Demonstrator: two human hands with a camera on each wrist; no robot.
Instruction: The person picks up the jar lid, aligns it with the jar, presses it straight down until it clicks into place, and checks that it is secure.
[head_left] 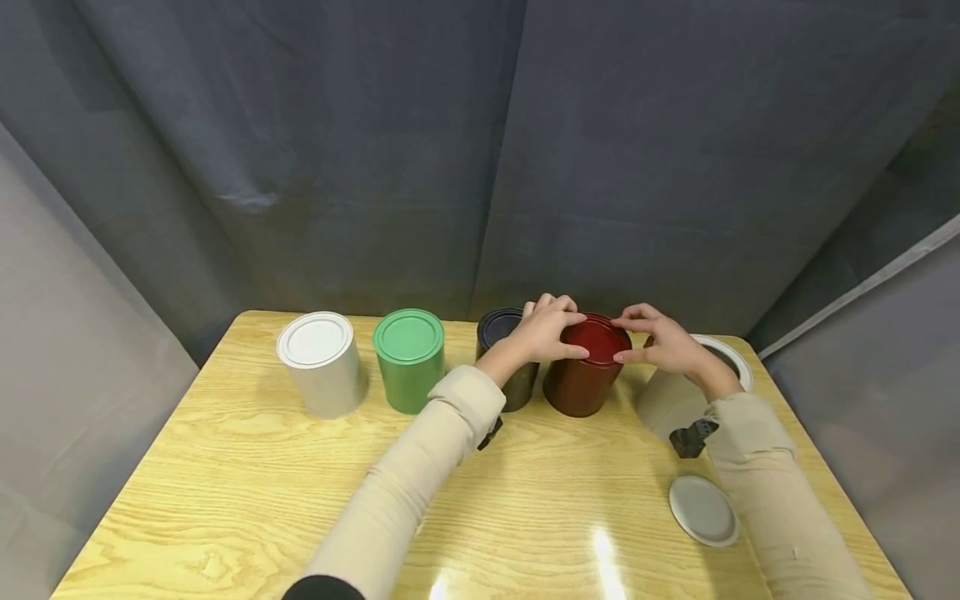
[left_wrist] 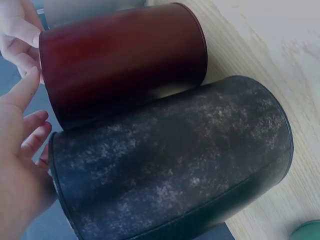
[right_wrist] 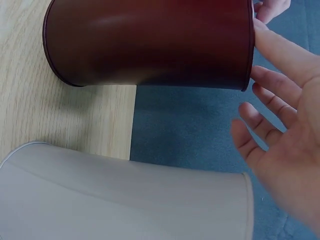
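A dark red can [head_left: 577,390] stands upright with a red lid [head_left: 597,337] on its top. On the lid's left side, my left hand [head_left: 542,332] has its thumb and index fingertips at the rim, fingers extended. Opposite it, my right hand [head_left: 670,343] touches the right side of the rim with thumb and index finger, the other fingers loosely bent. Just left of the red can is a black can [head_left: 519,392], partly covered by my left hand. In the left wrist view, the black can's side [left_wrist: 170,155] looks speckled.
An open white can [head_left: 663,408] stands at the right, partly behind my right wrist, and a grey-white round lid [head_left: 703,510] lies before it. Further left are a green can [head_left: 409,375] and a white can [head_left: 326,383], both lidded. A dark curtain [head_left: 360,167] hangs behind the wooden table [head_left: 247,483].
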